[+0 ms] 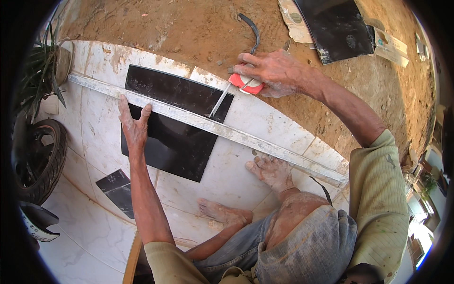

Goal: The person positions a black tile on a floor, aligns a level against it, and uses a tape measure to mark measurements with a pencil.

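A long whitish metal straightedge (189, 116) lies slantwise across a black glossy tile (177, 146), whose surface shows on both sides of it. My left hand (135, 124) rests at the near edge of the straightedge, thumb and forefinger spread, their tips touching it. In my right hand (279, 73) is a red and white tape measure (247, 83), held above the floor's far edge with the fingers closed round it. A short length of its blade (220, 100) reaches down onto the tile, its hooked end close to the straightedge.
White floor tiles (274, 118) meet bare brown earth (189, 28). Another black tile (336, 28) lies on cardboard (392, 46) at the far right. A small dark tile piece (116, 191), a motorbike wheel (42, 156) and a potted plant (40, 80) are at left. My bare feet (274, 173) are nearby.
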Action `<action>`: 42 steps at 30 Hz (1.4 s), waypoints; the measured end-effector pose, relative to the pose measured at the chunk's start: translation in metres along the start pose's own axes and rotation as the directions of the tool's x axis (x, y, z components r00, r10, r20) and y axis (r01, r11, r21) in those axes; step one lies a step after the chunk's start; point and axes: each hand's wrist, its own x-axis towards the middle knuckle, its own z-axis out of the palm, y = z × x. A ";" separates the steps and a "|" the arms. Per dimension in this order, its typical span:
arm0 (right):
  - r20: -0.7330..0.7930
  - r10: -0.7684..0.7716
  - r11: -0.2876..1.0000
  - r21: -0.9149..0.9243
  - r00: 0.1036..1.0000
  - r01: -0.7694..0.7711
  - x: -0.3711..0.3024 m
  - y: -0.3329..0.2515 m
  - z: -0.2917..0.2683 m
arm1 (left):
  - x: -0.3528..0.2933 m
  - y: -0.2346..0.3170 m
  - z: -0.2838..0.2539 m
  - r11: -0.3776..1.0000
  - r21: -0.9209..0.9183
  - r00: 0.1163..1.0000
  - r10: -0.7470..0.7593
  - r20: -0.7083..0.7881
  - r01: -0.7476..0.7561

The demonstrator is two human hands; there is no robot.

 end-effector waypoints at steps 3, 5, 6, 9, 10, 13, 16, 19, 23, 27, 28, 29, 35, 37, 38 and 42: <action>0.033 0.018 1.000 -0.001 0.999 -0.018 0.001 -0.002 -0.002 | 0.001 -0.005 -0.006 0.999 -0.031 0.996 0.046 0.070 -0.044; 0.029 0.019 1.000 -0.008 0.999 -0.019 0.001 -0.003 -0.003 | 0.000 -0.005 -0.009 0.997 -0.075 0.995 0.043 0.094 -0.036; 0.027 0.022 1.000 -0.015 0.999 -0.022 0.001 -0.004 -0.003 | 0.000 -0.005 -0.010 0.992 -0.121 0.992 0.042 0.119 -0.028; 0.049 0.024 1.000 -0.016 0.999 -0.024 0.000 -0.002 -0.002 | -0.001 -0.002 -0.011 0.996 -0.077 0.992 0.047 0.120 -0.038; 0.049 0.024 1.000 -0.015 0.999 -0.023 0.000 -0.002 -0.002 | 0.000 -0.003 -0.010 0.996 -0.076 0.992 0.047 0.120 -0.038; 0.042 0.017 0.999 -0.029 0.999 -0.016 0.001 -0.003 -0.003 | 0.000 -0.004 -0.008 0.998 -0.039 0.993 0.054 0.101 -0.050; 0.033 0.017 0.999 -0.033 0.999 -0.016 0.000 -0.002 0.000 | -0.001 -0.003 -0.008 0.999 0.004 0.994 0.054 0.098 -0.054; 0.023 0.013 0.998 -0.055 1.000 -0.012 0.000 -0.002 0.000 | -0.001 -0.001 -0.007 0.999 0.004 0.995 0.044 0.090 -0.044; 0.024 0.006 0.998 -0.068 1.000 -0.004 0.000 -0.003 -0.001 | -0.002 -0.004 -0.005 0.997 0.031 0.995 0.069 0.075 -0.072; 0.008 0.010 0.999 -0.051 1.000 -0.009 0.000 -0.004 -0.002 | -0.002 -0.003 -0.003 0.996 0.038 0.994 0.078 0.072 -0.081; 0.009 0.009 0.999 -0.051 1.000 -0.009 0.000 -0.004 -0.002 | -0.002 -0.003 -0.004 0.996 0.037 0.994 0.078 0.072 -0.081; 0.004 0.005 0.998 -0.066 1.000 -0.005 0.000 -0.003 -0.002 | -0.002 -0.003 -0.004 0.996 0.021 0.994 0.082 0.070 -0.083; 0.031 0.021 0.997 -0.071 0.999 -0.019 0.001 -0.004 -0.002 | -0.002 -0.004 -0.004 0.995 0.047 0.994 0.080 0.070 -0.083; 0.028 0.019 0.997 -0.070 0.999 -0.017 0.001 -0.004 -0.002 | -0.002 -0.004 -0.004 0.993 0.079 0.994 0.077 0.071 -0.083; 0.026 0.021 0.997 -0.069 0.999 -0.019 0.000 -0.004 -0.002 | -0.002 -0.003 -0.004 0.994 0.083 0.995 0.068 0.073 -0.074; 0.036 0.035 0.997 -0.065 0.999 -0.033 0.000 -0.004 0.000 | -0.002 -0.003 -0.003 0.991 0.110 0.995 0.069 0.075 -0.077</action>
